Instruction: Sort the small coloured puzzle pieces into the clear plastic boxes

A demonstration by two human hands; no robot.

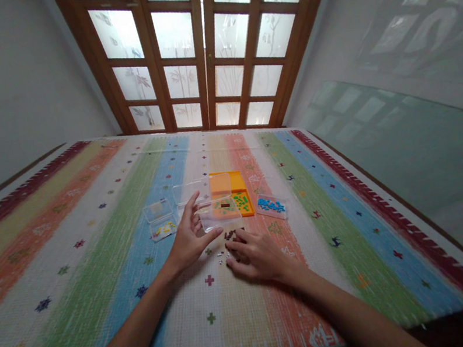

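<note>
My left hand (192, 236) has its fingers spread at the left side of a clear plastic box (221, 218); whether it touches the box I cannot tell. One brown piece (225, 205) shows in that box. My right hand (252, 256) is over the cloth with its fingers bent down at a small pile of brown pieces (229, 236); its fingertips are partly hidden, and what they hold is too small to name. A few small white and dark pieces (221, 262) lie on the cloth between my hands.
Behind the clear box stands an open orange box (239, 180) with green pieces. A clear box of blue pieces (271, 206) is to the right, and a small open box with yellow pieces (163, 229) to the left. All rest on a striped tablecloth (106, 248).
</note>
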